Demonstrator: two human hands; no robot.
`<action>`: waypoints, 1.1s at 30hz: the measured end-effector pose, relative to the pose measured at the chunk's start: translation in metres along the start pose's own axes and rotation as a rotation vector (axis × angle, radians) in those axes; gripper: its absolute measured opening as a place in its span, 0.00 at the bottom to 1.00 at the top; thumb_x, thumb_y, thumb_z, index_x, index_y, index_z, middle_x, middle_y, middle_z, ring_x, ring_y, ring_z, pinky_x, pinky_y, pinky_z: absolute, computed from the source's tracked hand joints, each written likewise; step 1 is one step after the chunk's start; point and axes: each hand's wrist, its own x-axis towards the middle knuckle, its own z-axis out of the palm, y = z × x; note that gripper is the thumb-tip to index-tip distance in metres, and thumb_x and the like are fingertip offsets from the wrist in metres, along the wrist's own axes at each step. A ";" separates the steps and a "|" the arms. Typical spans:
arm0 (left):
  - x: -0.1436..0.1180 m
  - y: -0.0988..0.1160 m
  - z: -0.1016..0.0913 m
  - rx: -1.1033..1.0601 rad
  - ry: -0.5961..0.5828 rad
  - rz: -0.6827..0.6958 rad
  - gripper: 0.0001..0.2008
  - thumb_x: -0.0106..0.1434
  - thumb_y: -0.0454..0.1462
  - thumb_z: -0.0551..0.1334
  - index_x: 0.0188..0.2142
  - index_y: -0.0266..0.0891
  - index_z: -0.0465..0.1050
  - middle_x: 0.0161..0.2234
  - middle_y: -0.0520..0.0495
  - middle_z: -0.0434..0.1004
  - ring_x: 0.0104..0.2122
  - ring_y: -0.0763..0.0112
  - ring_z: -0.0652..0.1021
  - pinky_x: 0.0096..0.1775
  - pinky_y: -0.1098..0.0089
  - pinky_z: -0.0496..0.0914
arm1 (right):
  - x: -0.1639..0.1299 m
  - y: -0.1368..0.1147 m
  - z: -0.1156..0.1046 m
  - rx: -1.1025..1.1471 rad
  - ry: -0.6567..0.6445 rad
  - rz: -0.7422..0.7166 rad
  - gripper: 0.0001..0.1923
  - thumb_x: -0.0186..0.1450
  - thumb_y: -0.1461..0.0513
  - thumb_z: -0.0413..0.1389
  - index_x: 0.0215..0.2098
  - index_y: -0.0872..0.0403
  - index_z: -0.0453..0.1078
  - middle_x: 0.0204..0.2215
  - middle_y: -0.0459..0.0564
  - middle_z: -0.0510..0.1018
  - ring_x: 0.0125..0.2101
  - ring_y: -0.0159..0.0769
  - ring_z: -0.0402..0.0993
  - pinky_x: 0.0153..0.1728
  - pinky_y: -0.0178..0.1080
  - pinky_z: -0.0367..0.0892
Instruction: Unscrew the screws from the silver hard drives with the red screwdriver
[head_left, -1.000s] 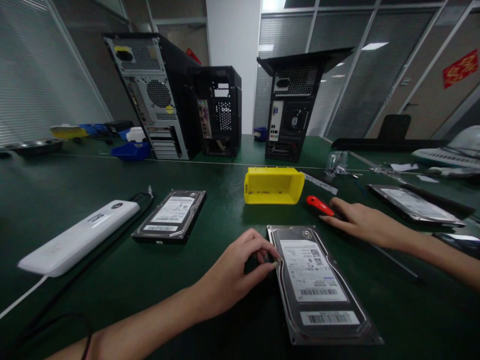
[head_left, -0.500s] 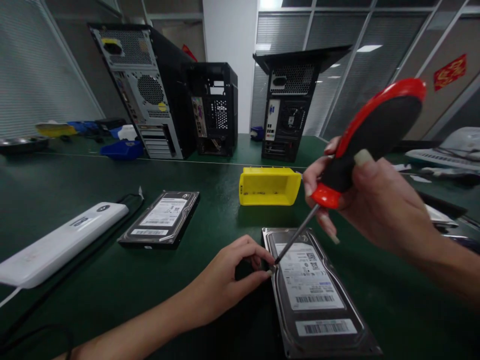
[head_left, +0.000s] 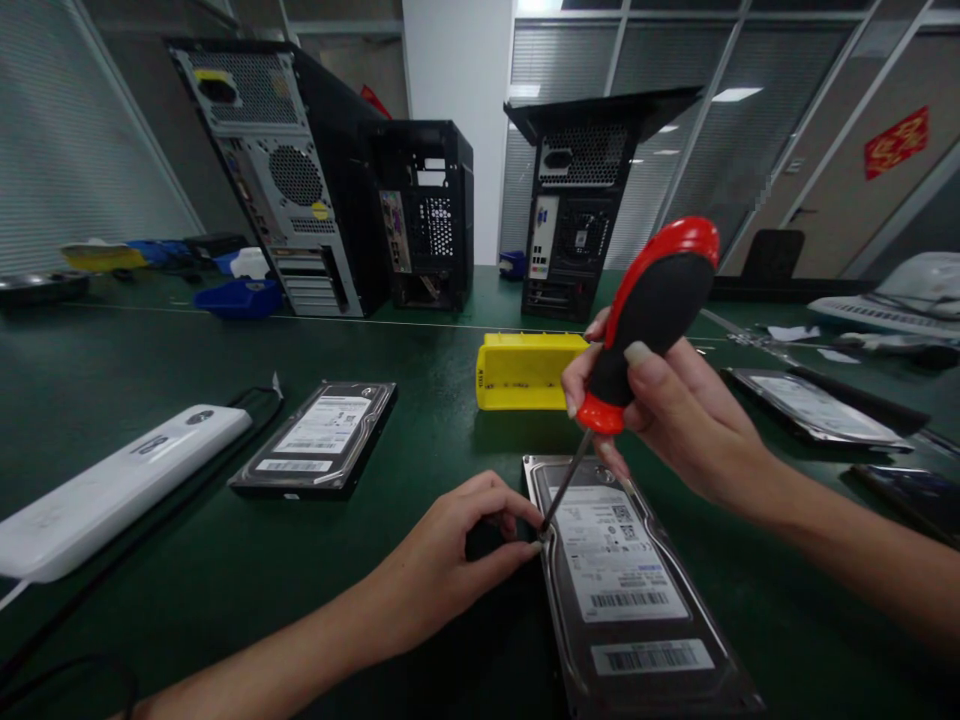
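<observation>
Screwdriver [head_left: 646, 320] in right hand's [head_left: 675, 420] closed grip slants tip-down-left toward hard drive [head_left: 622, 580]; left hand [head_left: 457, 570] pinches its edge.

A green table [head_left: 150, 360] is seen near; glass partitions [head_left: 675, 120] with blinds are set far, lit by ceiling lights [head_left: 735, 95].
</observation>
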 end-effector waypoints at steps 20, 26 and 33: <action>0.001 -0.002 0.002 -0.005 0.024 -0.029 0.07 0.64 0.36 0.60 0.42 0.41 0.73 0.35 0.50 0.69 0.36 0.70 0.71 0.37 0.70 0.65 | 0.000 -0.001 0.004 -0.017 -0.037 -0.019 0.12 0.67 0.56 0.50 0.46 0.51 0.57 0.31 0.45 0.70 0.21 0.24 0.65 0.16 0.27 0.65; 0.004 0.000 0.000 -0.015 0.018 -0.048 0.07 0.63 0.36 0.60 0.40 0.40 0.74 0.35 0.50 0.70 0.35 0.70 0.72 0.36 0.70 0.65 | 0.000 -0.001 0.007 -0.082 -0.016 -0.068 0.14 0.64 0.58 0.55 0.46 0.51 0.57 0.31 0.44 0.69 0.21 0.23 0.63 0.16 0.27 0.62; 0.006 -0.001 -0.004 -0.026 0.007 -0.080 0.07 0.63 0.37 0.60 0.40 0.41 0.75 0.35 0.51 0.71 0.36 0.70 0.72 0.37 0.71 0.64 | 0.004 -0.008 0.008 -0.291 0.057 -0.142 0.40 0.55 0.61 0.65 0.58 0.44 0.48 0.34 0.45 0.69 0.31 0.33 0.70 0.30 0.36 0.70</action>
